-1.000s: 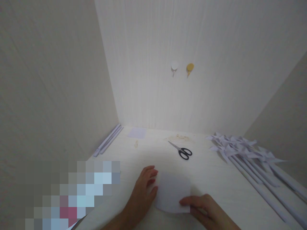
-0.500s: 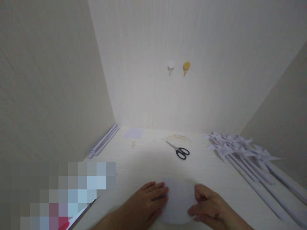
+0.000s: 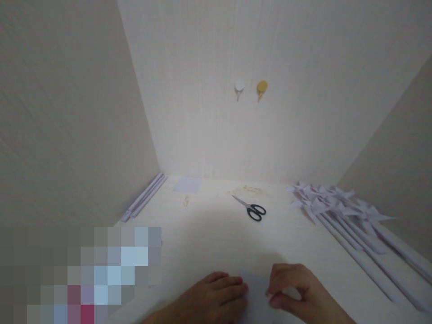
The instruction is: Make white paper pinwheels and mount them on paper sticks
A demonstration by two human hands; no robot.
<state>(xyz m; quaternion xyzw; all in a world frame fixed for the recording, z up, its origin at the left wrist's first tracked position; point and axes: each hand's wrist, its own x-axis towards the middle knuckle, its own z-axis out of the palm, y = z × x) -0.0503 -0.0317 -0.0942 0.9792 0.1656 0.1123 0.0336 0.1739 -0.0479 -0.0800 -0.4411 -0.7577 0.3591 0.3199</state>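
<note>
In the head view, the left hand (image 3: 216, 299) lies flat, fingers spread, on the left edge of a white paper (image 3: 258, 292) on the table (image 3: 209, 234). The right hand (image 3: 297, 292) is curled, fingertips pinching the paper's right edge. Scissors (image 3: 251, 208) lie well beyond the hands; paper pinwheels (image 3: 337, 204) lie far right; rolled sticks (image 3: 143, 202) far left.

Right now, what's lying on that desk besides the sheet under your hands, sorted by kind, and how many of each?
Scissors: 1
Small paper square: 1
Rolled paper sticks by the left wall: 2
Paper pinwheels on sticks: a heap, too overlapped to count
Total that can be counted: 4
</note>
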